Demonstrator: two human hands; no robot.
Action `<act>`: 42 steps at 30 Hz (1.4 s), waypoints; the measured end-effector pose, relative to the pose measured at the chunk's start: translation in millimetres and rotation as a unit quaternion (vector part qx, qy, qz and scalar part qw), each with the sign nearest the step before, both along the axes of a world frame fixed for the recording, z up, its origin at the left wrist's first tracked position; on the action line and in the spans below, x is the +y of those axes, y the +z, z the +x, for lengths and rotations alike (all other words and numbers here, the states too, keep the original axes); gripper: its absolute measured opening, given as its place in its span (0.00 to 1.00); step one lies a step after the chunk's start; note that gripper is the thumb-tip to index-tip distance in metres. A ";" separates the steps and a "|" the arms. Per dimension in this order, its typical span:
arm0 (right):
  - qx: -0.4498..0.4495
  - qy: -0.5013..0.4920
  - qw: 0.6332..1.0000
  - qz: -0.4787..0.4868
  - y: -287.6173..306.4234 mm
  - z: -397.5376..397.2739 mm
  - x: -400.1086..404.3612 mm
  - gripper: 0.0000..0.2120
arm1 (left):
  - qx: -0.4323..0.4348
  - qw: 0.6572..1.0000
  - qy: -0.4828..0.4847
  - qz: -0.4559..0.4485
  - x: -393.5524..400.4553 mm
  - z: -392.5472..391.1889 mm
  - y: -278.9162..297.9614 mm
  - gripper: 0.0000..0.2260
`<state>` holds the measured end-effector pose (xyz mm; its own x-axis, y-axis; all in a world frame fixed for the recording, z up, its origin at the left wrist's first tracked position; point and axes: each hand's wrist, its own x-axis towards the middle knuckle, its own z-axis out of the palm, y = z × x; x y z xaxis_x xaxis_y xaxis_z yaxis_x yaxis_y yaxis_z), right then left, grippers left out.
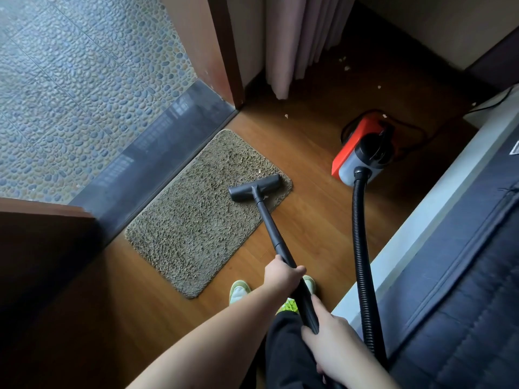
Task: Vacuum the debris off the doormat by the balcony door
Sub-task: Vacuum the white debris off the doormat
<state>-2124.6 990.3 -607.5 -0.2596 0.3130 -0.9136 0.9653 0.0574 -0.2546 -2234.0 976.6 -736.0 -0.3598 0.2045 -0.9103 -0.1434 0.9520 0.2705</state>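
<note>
A shaggy tan doormat [196,217] lies on the wood floor beside the dark door threshold [157,161]. The black floor nozzle [255,187] of the vacuum sits on the mat's right end, near its corner. A small pale crumb [265,197] lies next to the nozzle neck. My left hand [283,273] grips the black wand [273,234] partway up. My right hand [334,341] holds the wand's upper end, lower in the view. A ribbed black hose [361,248] runs from there to the red and grey vacuum body [362,153] on the floor.
Pale crumbs [347,68] are scattered on the wood floor near a pink curtain [297,43]. A dark quilted mattress on a pale base [460,265] fills the right side. A brown door edge [42,248] stands at the left. Pebbled balcony tiles [78,80] lie beyond the threshold. My green-and-white shoes [238,290] are by the mat.
</note>
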 end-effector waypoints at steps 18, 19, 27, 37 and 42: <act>-0.060 0.047 0.997 -0.016 7.3 22.0 -9.2 0.31 | -0.004 1.000 0.007 0.005 -17.8 30.3 9.5 0.28; -0.059 0.045 0.997 -0.015 6.7 20.8 -8.0 0.31 | -0.004 1.000 0.008 0.004 -16.7 29.2 9.1 0.28; -0.020 0.002 1.000 -0.008 4.9 7.3 3.4 0.32 | -0.011 1.000 0.023 0.000 -1.5 10.7 1.7 0.21; -0.020 0.012 1.000 0.003 10.1 -9.7 10.1 0.31 | 0.002 1.000 0.026 0.007 5.3 -3.3 -0.1 0.15; -0.017 0.031 0.999 0.015 11.8 -18.2 9.1 0.31 | 0.019 0.999 0.022 0.014 6.3 -9.5 2.6 0.12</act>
<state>-2142.8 999.4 -595.7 -0.2485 0.3239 -0.9129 0.9677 0.1251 -0.2190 -2243.5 982.9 -733.4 -0.4027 0.2118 -0.8905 -0.1753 0.9370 0.3021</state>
